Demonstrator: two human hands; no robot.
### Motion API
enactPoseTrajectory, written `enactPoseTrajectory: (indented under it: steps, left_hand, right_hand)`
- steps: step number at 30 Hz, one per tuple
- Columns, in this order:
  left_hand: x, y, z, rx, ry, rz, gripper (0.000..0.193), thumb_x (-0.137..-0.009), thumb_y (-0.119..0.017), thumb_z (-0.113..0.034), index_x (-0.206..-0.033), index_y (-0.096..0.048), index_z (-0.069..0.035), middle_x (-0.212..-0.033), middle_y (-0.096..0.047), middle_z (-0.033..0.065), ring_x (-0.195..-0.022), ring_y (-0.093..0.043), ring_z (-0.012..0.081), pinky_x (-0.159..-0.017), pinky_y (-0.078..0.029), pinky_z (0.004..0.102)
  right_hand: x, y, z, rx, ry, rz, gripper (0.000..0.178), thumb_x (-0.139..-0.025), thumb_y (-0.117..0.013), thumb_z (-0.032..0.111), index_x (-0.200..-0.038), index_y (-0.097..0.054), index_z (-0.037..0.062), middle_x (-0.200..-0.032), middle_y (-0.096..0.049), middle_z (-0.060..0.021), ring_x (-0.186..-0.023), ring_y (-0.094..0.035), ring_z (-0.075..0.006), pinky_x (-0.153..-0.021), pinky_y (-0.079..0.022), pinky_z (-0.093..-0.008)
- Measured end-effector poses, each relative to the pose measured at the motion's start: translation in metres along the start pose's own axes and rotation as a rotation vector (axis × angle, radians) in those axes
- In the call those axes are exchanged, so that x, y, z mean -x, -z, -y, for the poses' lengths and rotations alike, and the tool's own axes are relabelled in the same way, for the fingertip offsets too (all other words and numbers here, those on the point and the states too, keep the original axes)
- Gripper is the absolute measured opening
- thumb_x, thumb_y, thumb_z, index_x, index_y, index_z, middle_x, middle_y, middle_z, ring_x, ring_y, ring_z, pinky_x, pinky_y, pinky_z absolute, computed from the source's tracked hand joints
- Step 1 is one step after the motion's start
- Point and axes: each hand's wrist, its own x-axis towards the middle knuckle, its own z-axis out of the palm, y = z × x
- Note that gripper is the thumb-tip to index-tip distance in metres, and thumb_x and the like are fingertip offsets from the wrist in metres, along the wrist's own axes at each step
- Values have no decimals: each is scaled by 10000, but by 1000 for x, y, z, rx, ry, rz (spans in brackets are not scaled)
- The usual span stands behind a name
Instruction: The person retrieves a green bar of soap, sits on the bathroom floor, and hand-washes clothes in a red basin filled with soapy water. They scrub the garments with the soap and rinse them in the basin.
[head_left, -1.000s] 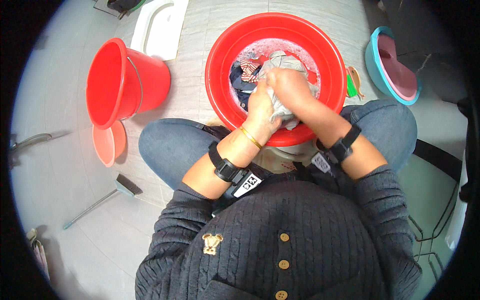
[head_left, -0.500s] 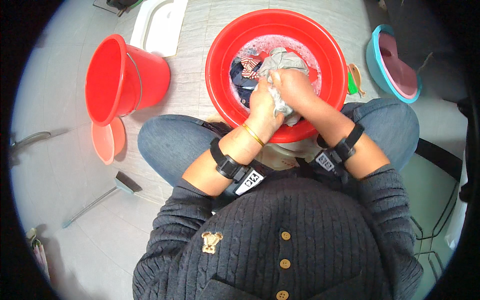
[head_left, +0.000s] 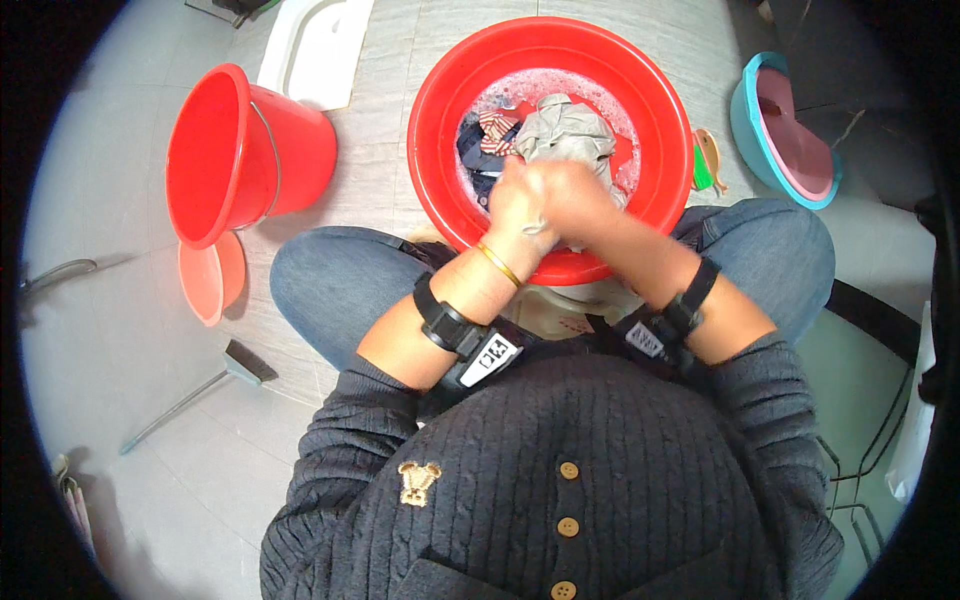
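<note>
Foamy water and several clothes fill the middle of a large red basin (head_left: 436, 130) between my knees. My left hand (head_left: 522, 207) and my right hand (head_left: 568, 192) meet over its near side, closed on the near end of a light grey garment (head_left: 566, 132). The right one is blurred by motion and overlaps the left one's fingers. The garment's far part lies bunched in the suds. Beside it are a dark blue garment (head_left: 474, 150) and a red-and-white striped piece (head_left: 497, 132). Cloth within my grip is mostly hidden.
A red bucket (head_left: 300, 150) with a wire handle stands at the left, a salmon-coloured scoop (head_left: 228, 275) beside it. Right of the basin lies a green-bristled brush (head_left: 702, 168). Farther right are nested blue and pink basins (head_left: 745, 120). A broom (head_left: 185, 405) lies lower left.
My hands have shifted slightly toward me and pressed closer together over the grey garment. More of its bunched far part shows. The right hand has become blurred.
</note>
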Motion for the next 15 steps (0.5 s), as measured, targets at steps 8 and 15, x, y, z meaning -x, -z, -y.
enactPoseTrajectory:
  steps: [8,15]
  left_hand:
    - [4,-1,1,-19,35,41,320,-974,-368,-352,-830,-543,-127,-814,-627,66,-763,-611,230,-718,-499,400]
    - [0,16,-5,134,117,450,390,-976,-347,-383,-1090,-535,-62,-998,-634,125,-871,-634,273,-808,-512,433]
  right_hand:
    - [2,2,-2,-33,-72,45,201,-851,-503,200,-802,-642,64,-676,-622,-186,-654,-639,-334,-590,-504,-438]
    - [10,-10,-7,-57,16,118,200,-832,-523,199,-803,-646,45,-689,-621,-222,-654,-640,-348,-578,-503,-451]
